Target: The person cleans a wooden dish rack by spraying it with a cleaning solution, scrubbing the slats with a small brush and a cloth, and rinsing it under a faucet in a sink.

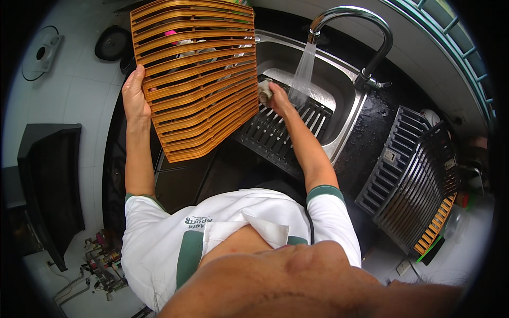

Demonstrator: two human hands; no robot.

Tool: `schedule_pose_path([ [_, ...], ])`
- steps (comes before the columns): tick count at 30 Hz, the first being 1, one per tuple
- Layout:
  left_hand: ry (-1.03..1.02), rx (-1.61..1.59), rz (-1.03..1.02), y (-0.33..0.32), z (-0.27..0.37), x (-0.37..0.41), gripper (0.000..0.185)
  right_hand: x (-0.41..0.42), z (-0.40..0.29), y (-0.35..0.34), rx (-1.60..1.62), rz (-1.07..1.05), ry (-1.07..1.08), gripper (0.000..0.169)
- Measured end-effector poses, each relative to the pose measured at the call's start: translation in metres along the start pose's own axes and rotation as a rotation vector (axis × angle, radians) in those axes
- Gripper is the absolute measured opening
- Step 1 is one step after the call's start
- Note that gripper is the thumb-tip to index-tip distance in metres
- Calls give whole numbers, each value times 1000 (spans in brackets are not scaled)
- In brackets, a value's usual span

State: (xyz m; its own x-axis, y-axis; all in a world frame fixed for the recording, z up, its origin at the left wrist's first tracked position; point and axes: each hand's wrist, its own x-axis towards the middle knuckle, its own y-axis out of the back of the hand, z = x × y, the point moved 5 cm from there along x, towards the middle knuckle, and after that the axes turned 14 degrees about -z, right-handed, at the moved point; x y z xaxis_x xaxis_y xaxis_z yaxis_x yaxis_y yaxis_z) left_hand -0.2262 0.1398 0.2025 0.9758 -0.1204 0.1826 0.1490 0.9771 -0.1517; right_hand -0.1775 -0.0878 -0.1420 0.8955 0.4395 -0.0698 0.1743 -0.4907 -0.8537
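My left hand (136, 93) grips the left edge of an orange slatted plastic panel (203, 83), held up over the counter's edge and the sink's left part. In my right hand (279, 99) is a crumpled, wet-looking cloth (264, 92), close to the panel's right edge. Below that hand a black slatted plastic panel (274, 139) lies tilted, partly in the stainless steel sink (346, 103) and partly over its front rim. Water runs from the chrome faucet (354, 12) onto the black panel. The orange panel hides part of the sink and items behind it.
On the dark countertop (368, 119), wet beside the faucet, several black slatted panels (409, 175) lean at the right with an orange one (435, 224). Behind them are a clear container (455, 224) and other kitchenware. A black pan (112, 43) is at the upper left, near the tiled wall.
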Motion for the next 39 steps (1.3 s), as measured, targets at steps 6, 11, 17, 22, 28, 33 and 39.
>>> schedule_pose_path([
  [6, 55, -90, -91, -8, -7, 11, 22, -28, -9, -13, -171, 75, -26, 25],
  [11, 220, -302, -252, -21, -56, 8, 31, -96, -59, 0, -472, 194, -106, 32],
  [17, 263, -524, -168, -51, -145, -8, 32, -153, -84, 87, -521, 485, -63, 22],
  [22, 286, -603, -18, -64, -206, -45, 30, -177, -125, 93, -688, 583, -2, 24],
  [28, 334, -670, 96, -113, -261, -65, 35, -169, -170, 24, -766, 423, 121, 25],
  [33, 498, -814, 166, -145, -303, -77, 48, -137, -140, -53, -1348, -47, -302, 51],
  [39, 647, -813, 249, -120, -330, -110, 39, -72, -74, 57, -1646, -197, -218, 40],
])
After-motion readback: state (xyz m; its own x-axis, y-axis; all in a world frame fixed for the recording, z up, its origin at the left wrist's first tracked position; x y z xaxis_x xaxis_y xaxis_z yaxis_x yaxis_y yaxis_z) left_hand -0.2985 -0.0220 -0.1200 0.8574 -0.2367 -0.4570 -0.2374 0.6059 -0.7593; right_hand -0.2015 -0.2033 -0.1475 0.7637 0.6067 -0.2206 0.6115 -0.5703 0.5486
